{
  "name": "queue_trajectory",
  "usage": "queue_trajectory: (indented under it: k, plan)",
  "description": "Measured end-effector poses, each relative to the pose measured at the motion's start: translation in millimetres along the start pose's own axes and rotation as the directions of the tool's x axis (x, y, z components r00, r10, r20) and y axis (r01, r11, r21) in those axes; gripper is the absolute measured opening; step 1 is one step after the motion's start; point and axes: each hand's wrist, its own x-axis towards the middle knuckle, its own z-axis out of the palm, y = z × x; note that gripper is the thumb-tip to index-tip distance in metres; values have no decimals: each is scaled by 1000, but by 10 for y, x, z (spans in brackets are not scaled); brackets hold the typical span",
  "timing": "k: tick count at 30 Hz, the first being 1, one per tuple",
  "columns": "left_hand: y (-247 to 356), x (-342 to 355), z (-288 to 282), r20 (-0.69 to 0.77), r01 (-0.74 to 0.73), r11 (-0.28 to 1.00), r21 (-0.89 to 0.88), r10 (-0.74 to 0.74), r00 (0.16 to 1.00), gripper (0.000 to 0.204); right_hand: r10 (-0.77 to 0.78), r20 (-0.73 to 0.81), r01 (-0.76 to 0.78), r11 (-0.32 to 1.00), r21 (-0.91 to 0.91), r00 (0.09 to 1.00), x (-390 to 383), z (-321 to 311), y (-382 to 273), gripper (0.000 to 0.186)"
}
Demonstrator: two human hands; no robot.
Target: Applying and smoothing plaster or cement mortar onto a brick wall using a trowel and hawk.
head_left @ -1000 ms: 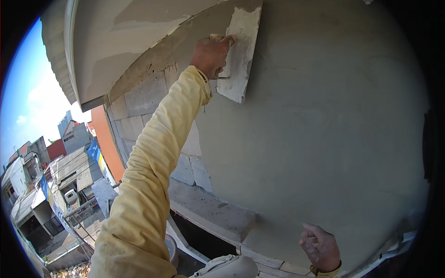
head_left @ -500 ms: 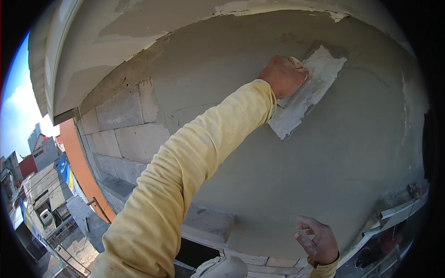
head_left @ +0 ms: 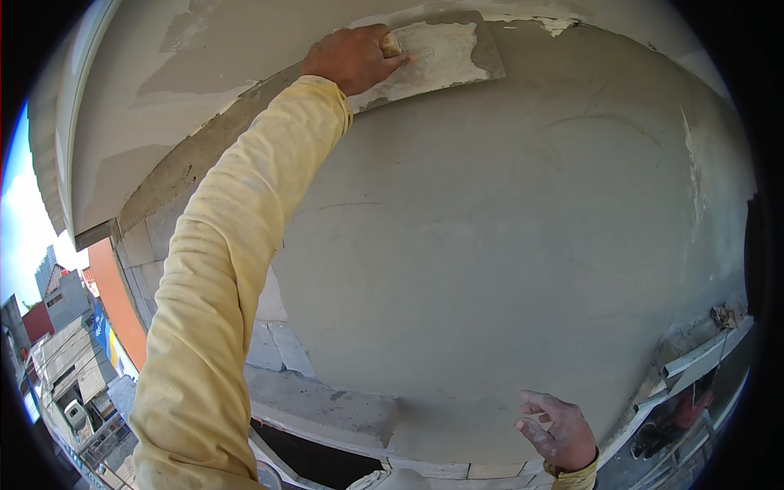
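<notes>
My left hand [head_left: 357, 57], at the end of a cream sleeve, grips the handle of a flat metal trowel [head_left: 441, 61] smeared with pale plaster. The trowel lies lengthwise against the top of the grey plastered wall [head_left: 490, 220], where it meets the soffit. My right hand [head_left: 557, 429], coated in pale dust, hangs low in front of the wall at lower right, fingers apart and loosely bent, holding nothing.
A pale soffit [head_left: 180, 82] arches overhead. Bare blocks [head_left: 269, 347] show at left, above a concrete ledge [head_left: 318, 396] and dark opening. An orange wall [head_left: 114, 298] borders rooftops [head_left: 69, 371] far left. Metal strips [head_left: 702, 351] run along the lower right.
The trowel in my left hand has swept right and down, then up and leftward, turning from upright through diagonal to nearly level. The view has shifted, showing more soffit and wall.
</notes>
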Motion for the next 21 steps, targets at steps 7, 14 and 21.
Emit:
queue_trajectory:
  k: [7,14,21]
  plan:
    - [57,235,227,-40,-20,995,93,24,999,50,-32,7,32,999,-16,999,-3,19,167,47]
    - [40,348,109,142,-1,999,-48,8,990,49,31,-27,-28,994,103,999,-2,-7,294,49]
    - [264,-749,311,282,-62,995,-84,83,956,42,18,-22,-17,1000,23,1000,24,32,326,46]
